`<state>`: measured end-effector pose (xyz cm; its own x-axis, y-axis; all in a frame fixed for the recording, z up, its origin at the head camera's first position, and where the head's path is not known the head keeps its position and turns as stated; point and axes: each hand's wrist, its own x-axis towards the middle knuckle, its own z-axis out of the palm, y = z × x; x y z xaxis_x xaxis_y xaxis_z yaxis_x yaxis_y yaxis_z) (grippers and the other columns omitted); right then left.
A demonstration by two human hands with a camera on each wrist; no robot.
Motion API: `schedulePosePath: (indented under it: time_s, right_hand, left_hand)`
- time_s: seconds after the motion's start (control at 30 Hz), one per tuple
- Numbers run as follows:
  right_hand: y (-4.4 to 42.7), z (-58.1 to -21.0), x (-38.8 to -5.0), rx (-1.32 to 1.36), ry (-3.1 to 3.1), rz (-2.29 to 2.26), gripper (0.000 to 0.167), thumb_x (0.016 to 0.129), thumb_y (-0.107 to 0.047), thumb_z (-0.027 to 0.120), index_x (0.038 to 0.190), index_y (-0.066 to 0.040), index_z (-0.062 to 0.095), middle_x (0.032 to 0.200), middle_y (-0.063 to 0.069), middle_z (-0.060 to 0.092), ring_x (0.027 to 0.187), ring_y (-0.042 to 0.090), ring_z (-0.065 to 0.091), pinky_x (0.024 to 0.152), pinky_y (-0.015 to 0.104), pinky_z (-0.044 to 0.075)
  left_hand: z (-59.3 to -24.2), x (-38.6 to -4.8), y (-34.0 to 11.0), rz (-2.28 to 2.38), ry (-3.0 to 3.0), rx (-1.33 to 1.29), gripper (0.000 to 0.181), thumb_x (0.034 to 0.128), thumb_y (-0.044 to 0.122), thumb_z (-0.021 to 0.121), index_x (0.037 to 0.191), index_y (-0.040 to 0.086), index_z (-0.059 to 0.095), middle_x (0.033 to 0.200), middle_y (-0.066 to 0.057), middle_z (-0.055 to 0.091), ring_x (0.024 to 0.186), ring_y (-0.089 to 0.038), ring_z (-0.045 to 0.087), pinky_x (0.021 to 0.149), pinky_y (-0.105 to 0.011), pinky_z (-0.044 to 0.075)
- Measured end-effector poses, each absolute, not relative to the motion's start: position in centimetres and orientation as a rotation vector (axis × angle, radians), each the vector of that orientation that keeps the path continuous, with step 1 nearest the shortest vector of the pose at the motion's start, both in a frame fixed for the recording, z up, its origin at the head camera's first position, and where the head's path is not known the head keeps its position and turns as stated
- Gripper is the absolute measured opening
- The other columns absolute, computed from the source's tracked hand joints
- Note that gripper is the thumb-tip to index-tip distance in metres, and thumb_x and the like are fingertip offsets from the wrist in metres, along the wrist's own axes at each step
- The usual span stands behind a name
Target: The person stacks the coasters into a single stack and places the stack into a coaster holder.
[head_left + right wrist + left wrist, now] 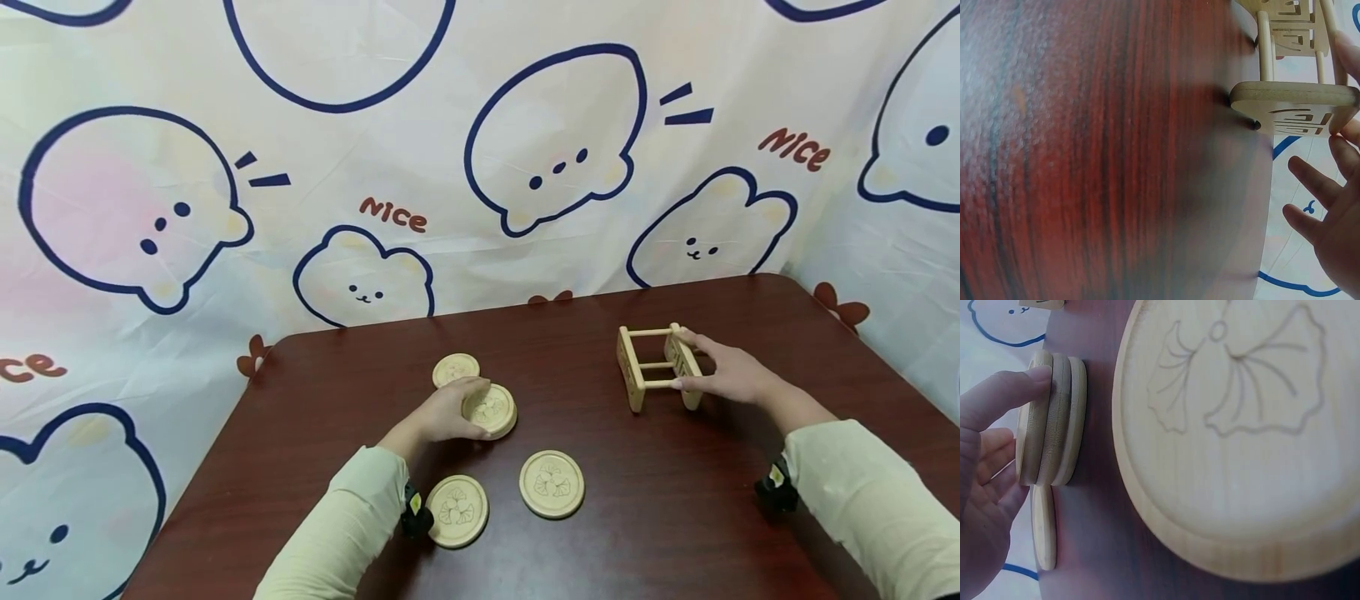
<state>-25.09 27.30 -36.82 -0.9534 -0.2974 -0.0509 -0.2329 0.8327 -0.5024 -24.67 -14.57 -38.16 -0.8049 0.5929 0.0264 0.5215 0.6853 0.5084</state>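
With curled thumb and fingers, my left hand (442, 414) grips a round wooden coaster (491, 408) at the top of a small stack. In the left wrist view the thumb presses the edge of that stack (1055, 425), where several coasters lie face to face. My right hand (731, 375) pinches the right end panel of a light wooden coaster rack (630, 371), with thumb and index finger at its edges. The rack stands at the table's right side; its two cut-out panels (1300, 112) are joined by round bars. The other right fingers are spread apart from it.
One coaster (454, 369) lies just behind the stack. Two more, a left coaster (457, 510) by the left wrist and a right coaster (551, 484), lie nearer, carved with leaf patterns. A dark brown table (600, 550) meets a cartoon-printed cloth (562, 275) behind.
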Motion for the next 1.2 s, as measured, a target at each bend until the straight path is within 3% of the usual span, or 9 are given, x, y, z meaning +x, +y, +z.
schedulePosePath:
  time_s: [0.53, 0.83, 1.2]
  right_hand:
    - [27.5, -37.1, -25.2, -0.391, 2.876, -0.758, 0.090, 0.073, -0.055, 0.057, 0.138, -0.007, 0.016, 0.129, 0.031, 0.027, 0.109, 0.047, 0.033, 0.081, 0.059, 0.031]
    - [27.5, -37.1, -25.2, -0.394, 2.877, -0.762, 0.091, 0.073, -0.055, 0.057, 0.138, -0.006, 0.016, 0.129, 0.030, 0.028, 0.110, 0.046, 0.033, 0.082, 0.059, 0.030]
    - [27.4, -37.0, -25.2, -0.363, 2.850, -0.790, 0.095, 0.071, -0.059, 0.056, 0.139, -0.008, 0.013, 0.131, 0.030, 0.024, 0.112, 0.047, 0.029, 0.083, 0.061, 0.027]
  left_hand:
    - [-38.5, -24.8, -14.6, 0.756, 2.726, 0.937, 0.077, 0.0640, 0.021, 0.075, 0.126, -0.007, 0.039, 0.128, -0.017, 0.039, 0.120, -0.027, 0.031, 0.097, -0.036, 0.024]
    - [-38.0, -24.4, -14.8, 0.806, 2.737, 0.829, 0.081, 0.0643, 0.026, 0.075, 0.130, -0.001, 0.036, 0.131, -0.016, 0.035, 0.122, -0.027, 0.026, 0.098, -0.039, 0.023]
    - [-37.4, -23.4, -16.1, 0.885, 2.766, 0.826, 0.077, 0.0654, 0.026, 0.075, 0.128, -0.001, 0.039, 0.129, -0.015, 0.038, 0.119, -0.026, 0.032, 0.096, -0.040, 0.027]
